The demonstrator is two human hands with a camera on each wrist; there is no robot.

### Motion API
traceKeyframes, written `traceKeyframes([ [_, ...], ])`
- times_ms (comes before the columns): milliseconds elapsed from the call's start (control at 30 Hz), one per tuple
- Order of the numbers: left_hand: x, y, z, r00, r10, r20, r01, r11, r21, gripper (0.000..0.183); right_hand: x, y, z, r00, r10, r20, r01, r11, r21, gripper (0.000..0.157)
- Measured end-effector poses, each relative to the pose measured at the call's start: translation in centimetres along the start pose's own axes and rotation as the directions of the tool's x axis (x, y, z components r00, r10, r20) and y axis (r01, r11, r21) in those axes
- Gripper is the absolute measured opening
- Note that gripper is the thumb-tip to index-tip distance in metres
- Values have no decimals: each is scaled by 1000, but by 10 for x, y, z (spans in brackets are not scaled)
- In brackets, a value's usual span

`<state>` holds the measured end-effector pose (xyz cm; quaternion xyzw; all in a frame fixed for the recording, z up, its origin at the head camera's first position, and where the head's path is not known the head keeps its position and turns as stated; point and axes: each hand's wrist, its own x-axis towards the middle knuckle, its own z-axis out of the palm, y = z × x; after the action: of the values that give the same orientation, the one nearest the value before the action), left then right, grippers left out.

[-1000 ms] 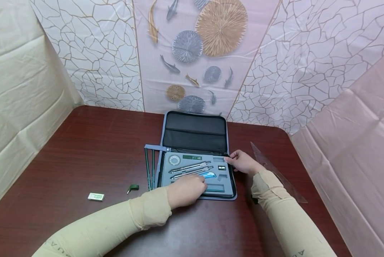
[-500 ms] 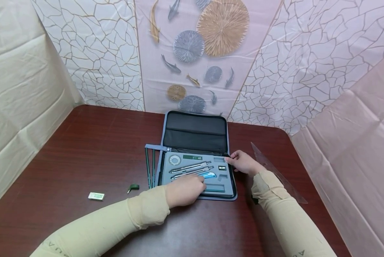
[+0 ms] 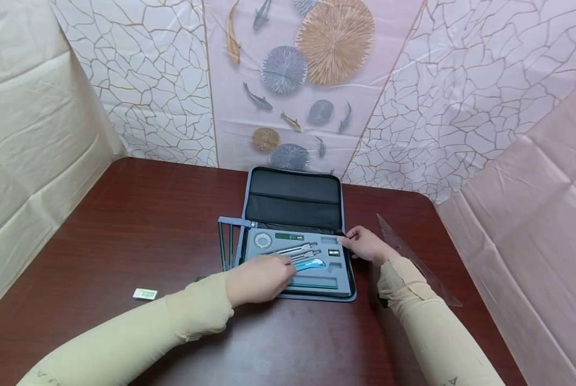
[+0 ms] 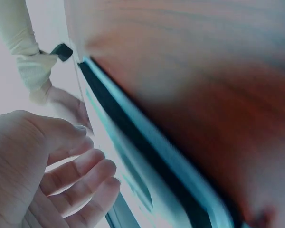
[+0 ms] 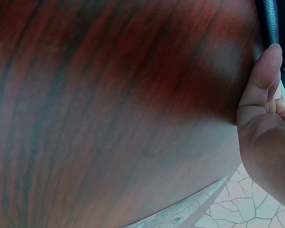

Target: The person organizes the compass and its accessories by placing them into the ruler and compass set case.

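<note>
A blue zippered drawing-set case [image 3: 348, 298] lies unfolded on the table, its grey foam tray [image 3: 263, 276] facing up. In the tray sit two metal compasses [image 3: 312, 246], a blue utility knife [image 3: 312, 264], a pencil sharpener [image 3: 333, 252], a round white disc [image 3: 262, 240] and a small green box [image 3: 289, 236]. My left hand [image 3: 261, 279] is over the tray's front left, partly hiding the compasses. In the left wrist view its fingers [image 4: 80, 175] are loosely bent with nothing between them. My right hand [image 3: 365, 244] holds the case's right edge, thumb [image 5: 268, 66] against the zipper side.
A clear set square [image 3: 413, 260] lies at the right, partly behind the right forearm. Left of the case are two thin green rods [image 3: 222, 246] by a lavender strap [image 3: 233, 221]. A white eraser [image 3: 145, 294] rests on the table [image 3: 138, 225] farther left.
My left hand has moved left across the tray, away from the front slot and the knife. Its sleeve now covers most of the small green piece on the table. My right hand stays put.
</note>
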<state>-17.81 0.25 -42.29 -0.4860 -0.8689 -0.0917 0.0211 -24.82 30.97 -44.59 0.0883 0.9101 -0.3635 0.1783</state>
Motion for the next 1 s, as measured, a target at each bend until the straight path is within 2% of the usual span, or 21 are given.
traceKeyframes([
  [267, -37, -47, -16, 993, -83, -89, 86, 996, 25, 12, 0, -1, 0, 1000, -4, 5, 4, 1000, 2, 46],
  [367, -51, -64, -17, 989, -115, -92, 118, 992, 34, 15, 0, -1, -1, 1000, -5, 6, 5, 1000, -4, 48],
  [467, -61, -75, -17, 986, -157, -61, 160, 986, 49, 19, 0, 0, -1, 1000, -4, 5, 4, 1000, -6, 47],
  [700, -74, -89, -15, 978, -208, -19, 209, 976, 61, 26, 0, 1, 0, 1000, -1, 6, 1, 1000, 0, 46],
  [867, -77, -94, -15, 974, -228, -21, 228, 972, 54, 26, 1, 1, 0, 1000, 6, 1, -6, 1000, -1, 46],
  [1000, -76, -96, -16, 976, -215, -17, 216, 975, 53, 23, 1, 0, 0, 1000, 8, 2, -8, 1000, -3, 45],
])
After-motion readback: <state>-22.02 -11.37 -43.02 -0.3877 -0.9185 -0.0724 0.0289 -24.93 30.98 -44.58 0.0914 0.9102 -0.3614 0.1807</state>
